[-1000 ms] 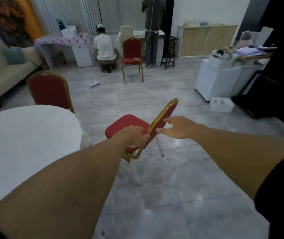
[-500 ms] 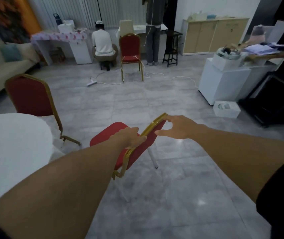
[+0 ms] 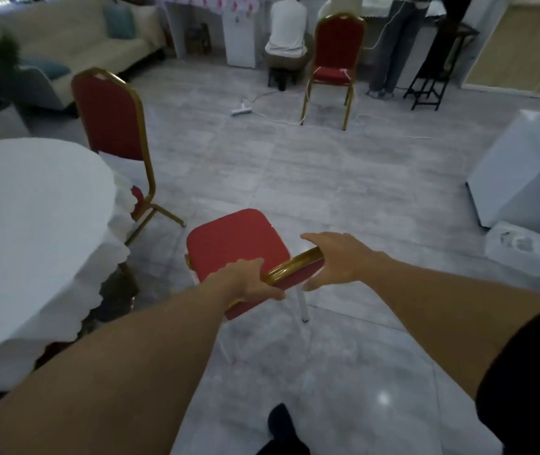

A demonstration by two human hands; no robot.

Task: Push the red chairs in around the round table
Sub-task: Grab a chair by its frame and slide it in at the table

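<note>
A red chair with a gold frame (image 3: pixel 232 244) stands on the grey floor just right of the round table (image 3: pixel 29 224), which wears a white scalloped cloth. My left hand (image 3: pixel 249 284) grips the left end of the chair's gold back rail. My right hand (image 3: pixel 337 257) wraps the right end of that rail. A second red chair (image 3: pixel 111 123) is tucked against the table's far edge, its seat mostly hidden under the cloth. A third red chair (image 3: pixel 336 44) stands far off near the back.
Two people (image 3: pixel 286 31) are at the back tables, one crouched, one standing. A white power strip and cable (image 3: pixel 242 110) lie on the floor. White cabinets (image 3: pixel 524 172) and a white box (image 3: pixel 521 247) sit at the right. A sofa (image 3: pixel 75 47) lines the left wall.
The held chair has come closer to me and sits more upright, its seat now fully visible. My view has tilted down and left, bringing the table and second chair nearer.
</note>
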